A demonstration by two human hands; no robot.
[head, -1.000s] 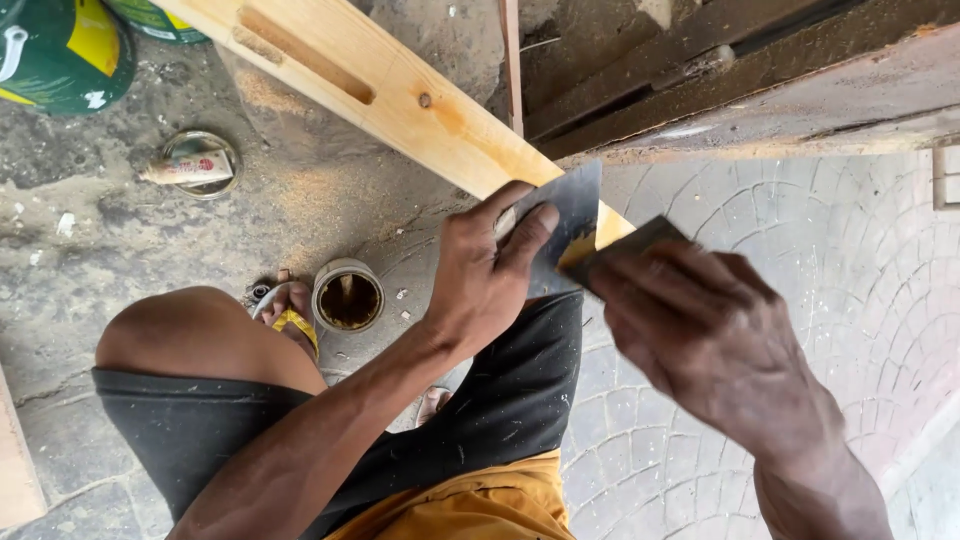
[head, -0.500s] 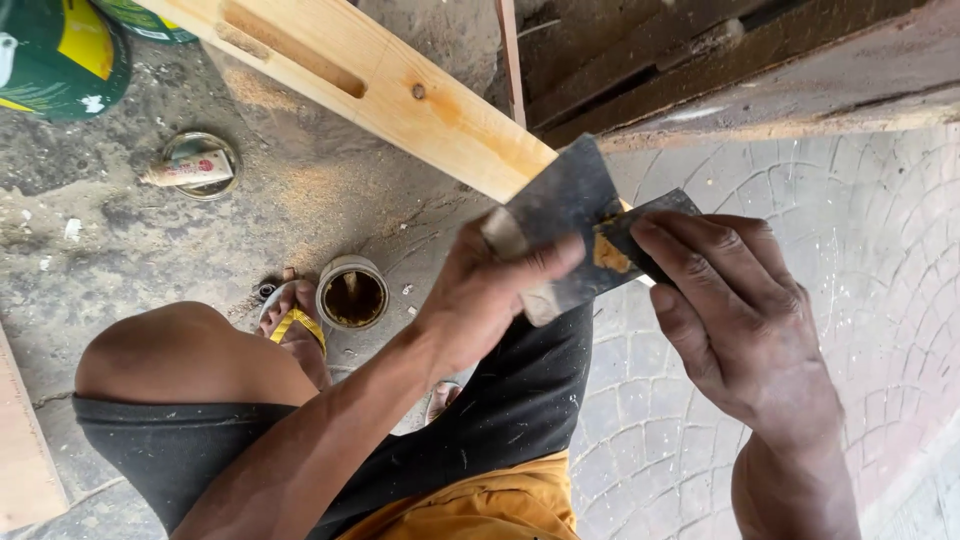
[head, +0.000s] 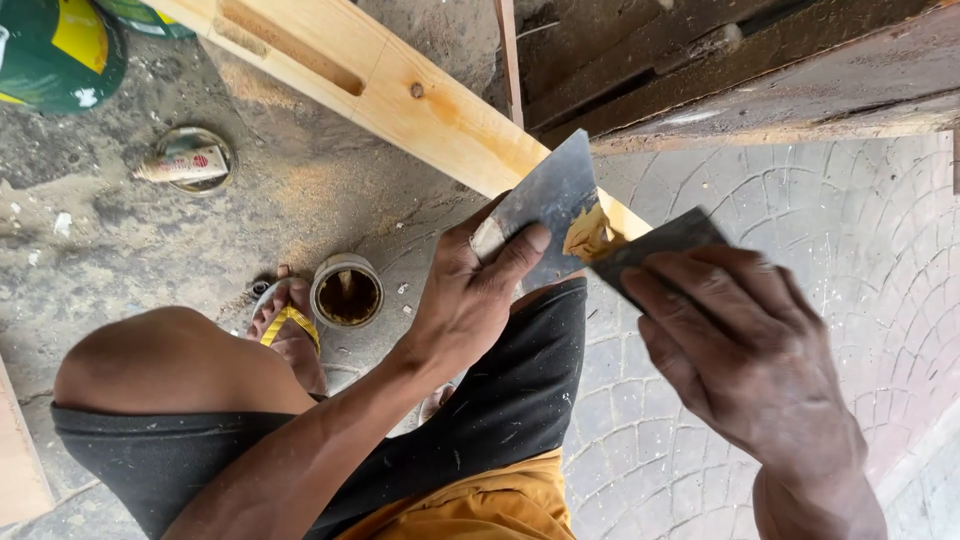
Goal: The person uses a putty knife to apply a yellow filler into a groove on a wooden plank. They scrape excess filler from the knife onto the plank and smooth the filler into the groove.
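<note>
The left hand (head: 470, 300) has its fingers (head: 515, 250) closed around a broad metal scraper (head: 550, 200), forearm angled up from the knee. Just right of them, the right hand (head: 745, 350) grips a second dark scraper (head: 655, 245), its edge meeting yellow putty (head: 590, 235) on the first blade, above the wooden beam (head: 420, 100).

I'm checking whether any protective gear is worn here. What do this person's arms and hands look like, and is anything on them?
Both arms are bare to as far as the view shows: no sleeves, gloves, watch or rings visible. The left hand and right hand look dusty and work-worn, with smears of pale residue on the left fingers.
</note>
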